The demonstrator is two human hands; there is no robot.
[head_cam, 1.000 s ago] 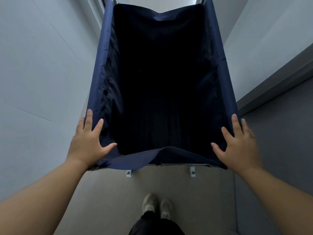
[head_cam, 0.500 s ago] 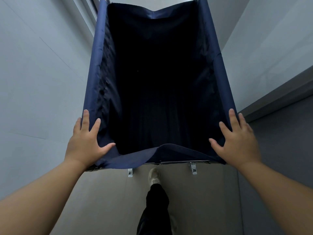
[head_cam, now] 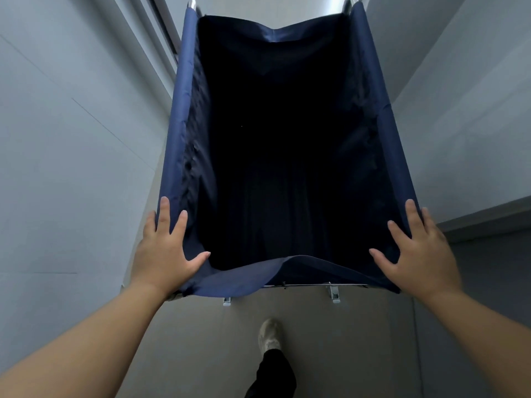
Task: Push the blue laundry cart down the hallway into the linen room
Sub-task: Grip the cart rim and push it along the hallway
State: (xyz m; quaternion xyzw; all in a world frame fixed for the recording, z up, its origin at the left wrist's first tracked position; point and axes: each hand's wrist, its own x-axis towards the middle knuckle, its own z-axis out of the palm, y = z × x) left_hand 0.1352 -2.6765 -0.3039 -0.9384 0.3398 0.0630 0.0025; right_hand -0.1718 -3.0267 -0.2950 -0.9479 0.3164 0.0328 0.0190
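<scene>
The blue laundry cart point(head_cam: 181, 116) fills the middle of the view, a deep dark-blue fabric bag on a metal frame, its inside dark and seemingly empty. My left hand point(head_cam: 165, 251) rests flat on the near left corner of its rim, fingers spread, thumb over the inner edge. My right hand point(head_cam: 416, 251) lies the same way on the near right corner. Both palms press on the fabric-covered rim rather than curl around it. Metal brackets point(head_cam: 333, 293) show under the near edge.
A pale wall point(head_cam: 71, 168) runs close along the cart's left side, with a door frame point(head_cam: 161, 33) further ahead. Another pale wall point(head_cam: 459, 124) and a grey ledge point(head_cam: 488, 222) stand close on the right. My foot in a light shoe point(head_cam: 268, 336) steps on the beige floor.
The cart has rolled forward along the hallway; the left door frame and right ledge have come nearer. My feet have changed step, one shoe now forward. Both hands stay on the rim corners.
</scene>
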